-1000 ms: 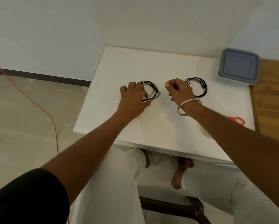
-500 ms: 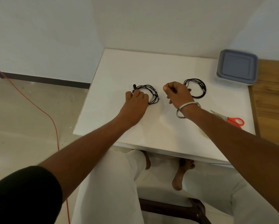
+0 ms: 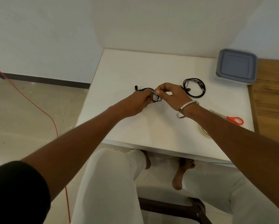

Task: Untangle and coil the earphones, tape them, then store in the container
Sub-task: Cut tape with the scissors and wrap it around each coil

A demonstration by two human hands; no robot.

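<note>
Earphones point(image 3: 153, 96) coil: gripped by left hand point(image 3: 139, 101); right hand point(image 3: 171, 96) pinches it at its right. Second coil point(image 3: 194, 88) lies right, near the container point(image 3: 235, 67).

- Single head view, worn by seated person, facing forward and down.
- Hands, left point(image 3: 139, 101) and right point(image 3: 171, 94), sit mid-frame at arm's reach; table point(image 3: 135, 70) beneath them.
</note>
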